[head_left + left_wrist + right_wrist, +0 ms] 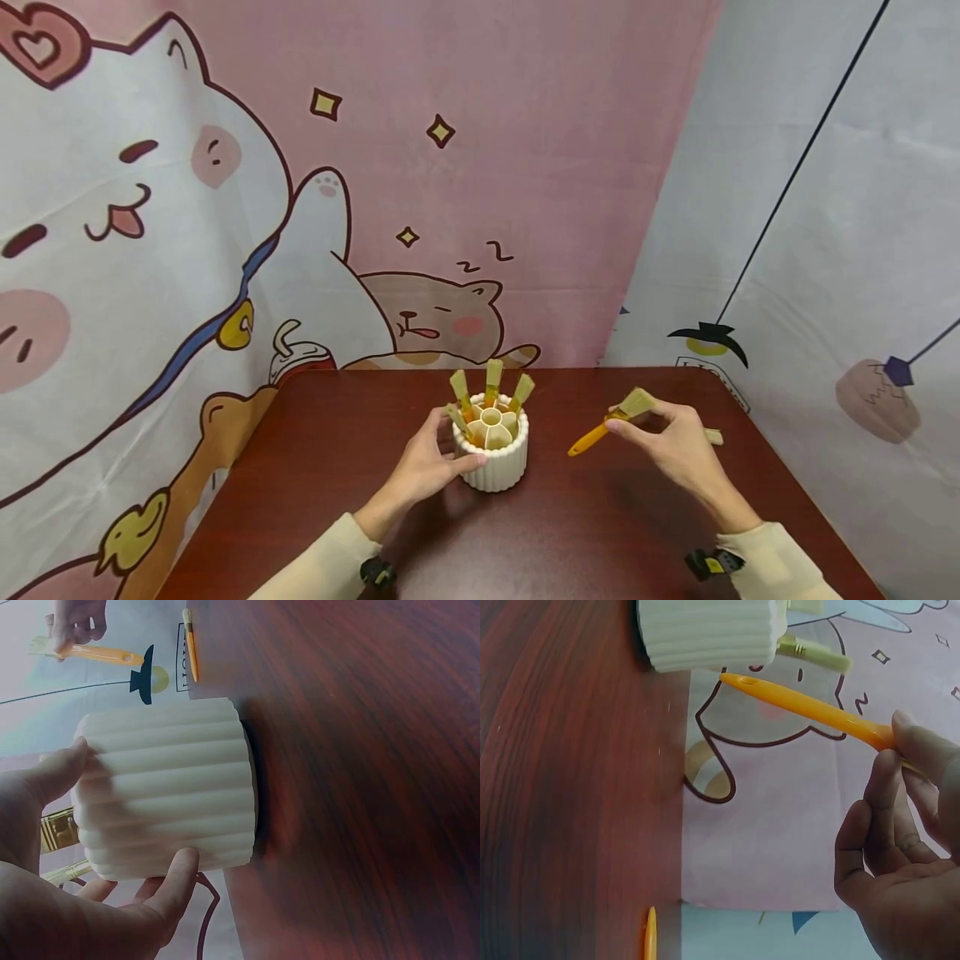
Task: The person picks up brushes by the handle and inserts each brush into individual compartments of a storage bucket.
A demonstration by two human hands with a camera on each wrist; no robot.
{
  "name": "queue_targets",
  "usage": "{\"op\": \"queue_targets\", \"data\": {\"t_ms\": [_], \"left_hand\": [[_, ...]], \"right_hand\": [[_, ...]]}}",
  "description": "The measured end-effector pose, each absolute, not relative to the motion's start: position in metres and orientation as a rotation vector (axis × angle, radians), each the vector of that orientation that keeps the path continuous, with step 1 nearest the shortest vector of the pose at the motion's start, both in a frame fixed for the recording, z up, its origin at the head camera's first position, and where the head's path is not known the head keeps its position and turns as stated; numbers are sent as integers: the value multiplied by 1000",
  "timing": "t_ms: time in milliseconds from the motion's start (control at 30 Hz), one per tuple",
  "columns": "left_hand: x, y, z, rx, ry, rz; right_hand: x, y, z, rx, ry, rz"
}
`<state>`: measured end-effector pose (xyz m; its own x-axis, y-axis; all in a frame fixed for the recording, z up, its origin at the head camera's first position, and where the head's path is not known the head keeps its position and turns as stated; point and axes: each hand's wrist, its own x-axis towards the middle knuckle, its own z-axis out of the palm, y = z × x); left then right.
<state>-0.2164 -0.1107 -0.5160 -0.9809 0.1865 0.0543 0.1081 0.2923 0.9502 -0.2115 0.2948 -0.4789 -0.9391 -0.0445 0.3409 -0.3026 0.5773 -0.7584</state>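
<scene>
A white ribbed round holder [493,472] with petal-shaped compartments stands upright on the table. My left hand [426,461] grips it from the left, thumb on the near side and fingers around the far side. Several flat paintbrushes [492,385] stand in its outer compartments, bristles up. To the right of the holder, my right hand [677,440] pinches another paintbrush [594,437] near its bristles, between thumb and fingers. This one is held tilted above the table, its orange handle end pointing down toward the holder, as the right wrist view also shows.
One more paintbrush [191,649] lies on the table at the right; in the head view only its bristles [714,436] show past my right hand. The dark red wooden table [337,467] ends at a cartoon-printed cloth backdrop [555,167].
</scene>
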Motion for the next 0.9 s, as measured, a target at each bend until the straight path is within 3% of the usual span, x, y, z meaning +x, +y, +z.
{"op": "queue_targets", "data": {"t_ms": [900], "left_hand": [[-218,-112,-517,288,2461,1814]], "right_hand": [[-208,238,-459,490,-2392,1307]]}}
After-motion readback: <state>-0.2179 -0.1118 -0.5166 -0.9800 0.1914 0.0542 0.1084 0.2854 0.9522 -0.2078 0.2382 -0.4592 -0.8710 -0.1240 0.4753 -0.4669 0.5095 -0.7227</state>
